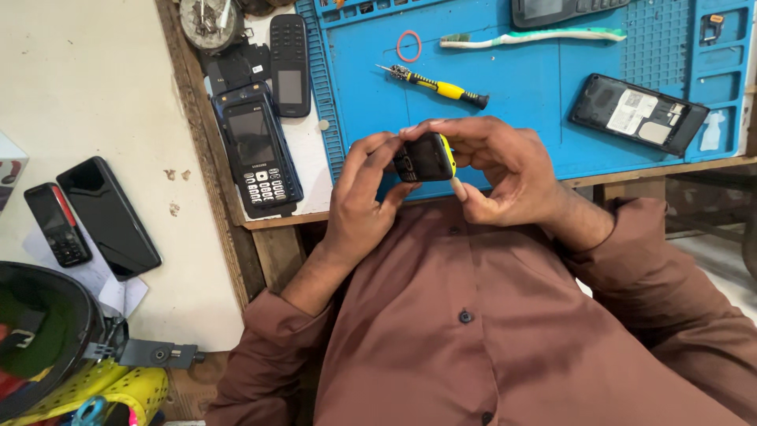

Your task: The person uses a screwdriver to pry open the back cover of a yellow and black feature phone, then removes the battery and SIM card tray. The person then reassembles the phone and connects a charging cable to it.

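Both hands, the left hand (364,189) and right hand (497,170), pinch a small black-and-yellow keypad phone (424,158) between closed fingers, its long axis running left-right above the blue mat's (520,118) near edge.

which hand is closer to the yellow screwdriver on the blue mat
Right. The right hand sits just below the yellow screwdriver, its fingers close under the handle. The left hand is lower and further left.

Dark rectangular screens showed on the blue keypad phone (259,148) at nine o'clock and the smartphone (108,216) farther left; white labels (635,110) sat inside the opened phone at two o'clock.
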